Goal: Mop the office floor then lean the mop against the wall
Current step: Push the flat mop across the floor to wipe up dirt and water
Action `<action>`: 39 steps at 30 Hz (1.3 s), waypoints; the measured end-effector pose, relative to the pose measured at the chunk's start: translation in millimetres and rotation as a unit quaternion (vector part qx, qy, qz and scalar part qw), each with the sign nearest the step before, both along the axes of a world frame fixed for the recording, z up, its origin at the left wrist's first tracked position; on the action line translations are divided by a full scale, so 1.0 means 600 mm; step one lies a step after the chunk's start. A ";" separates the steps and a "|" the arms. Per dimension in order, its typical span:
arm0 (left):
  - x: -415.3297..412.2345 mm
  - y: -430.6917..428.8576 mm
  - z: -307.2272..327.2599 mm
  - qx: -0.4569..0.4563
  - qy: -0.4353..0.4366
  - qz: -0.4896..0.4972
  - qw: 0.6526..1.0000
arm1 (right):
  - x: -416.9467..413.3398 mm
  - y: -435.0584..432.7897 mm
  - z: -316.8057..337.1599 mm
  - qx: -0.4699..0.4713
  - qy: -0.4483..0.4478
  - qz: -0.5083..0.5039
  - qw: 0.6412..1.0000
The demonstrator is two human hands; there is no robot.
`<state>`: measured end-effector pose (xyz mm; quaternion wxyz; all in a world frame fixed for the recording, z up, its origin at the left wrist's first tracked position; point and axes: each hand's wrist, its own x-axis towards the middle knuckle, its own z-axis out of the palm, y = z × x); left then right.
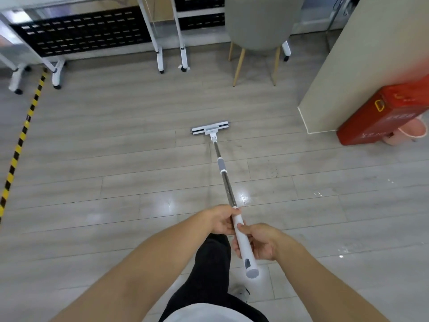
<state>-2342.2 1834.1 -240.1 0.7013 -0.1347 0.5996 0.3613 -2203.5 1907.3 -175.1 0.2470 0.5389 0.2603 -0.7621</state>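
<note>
Mop (226, 180) head flat on the floor (116, 159) ahead, mid-room. Left hand (221, 220) and right hand (260, 242) both wrap the handle. Risks: pushing on could knock the chair (257, 43) legs, and wet patches invite a slip.

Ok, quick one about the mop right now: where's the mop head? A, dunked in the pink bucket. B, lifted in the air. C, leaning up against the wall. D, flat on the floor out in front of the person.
D: the mop head lies flat on the grey plank floor ahead, while the left hand and right hand grip the white handle.
</note>
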 end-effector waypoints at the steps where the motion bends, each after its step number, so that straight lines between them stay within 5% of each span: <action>1: -0.013 0.002 -0.003 -0.010 -0.001 -0.003 1.000 | -0.014 0.000 -0.006 0.001 -0.003 0.005 1.000; 9: -0.209 0.100 -0.055 -0.026 0.006 -0.003 1.000 | -0.214 0.086 -0.071 0.033 -0.009 0.025 0.999; 25: -0.909 0.546 -0.114 0.004 0.020 -0.012 1.000 | -0.911 0.494 -0.137 0.064 0.005 -0.054 0.996; 39: -0.932 0.587 -0.112 0.027 -0.047 0.052 0.997 | -0.864 0.538 -0.089 -0.061 0.020 -0.146 0.987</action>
